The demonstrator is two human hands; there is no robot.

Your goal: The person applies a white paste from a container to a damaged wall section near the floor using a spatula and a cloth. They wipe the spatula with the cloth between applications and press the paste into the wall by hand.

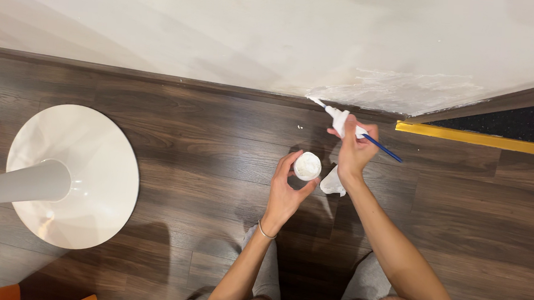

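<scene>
Head view: left hand (284, 191) holds small white jar (307, 166); right hand (354, 150) grips blue-handled brush (349, 125), white patch (400, 90) on wall already spread at upper right, edges unfinished.

Dark wood-plank floor (157, 125), white wall (225, 30), glossy white table base (86, 176).

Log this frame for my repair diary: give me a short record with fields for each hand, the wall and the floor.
left hand: holds a small round white jar, open top up
right hand: holds a blue-handled brush wrapped in white, tip at the wall's foot
wall: white filler patch above the baseboard
floor: dark wood planks; white pedestal base at left
</scene>
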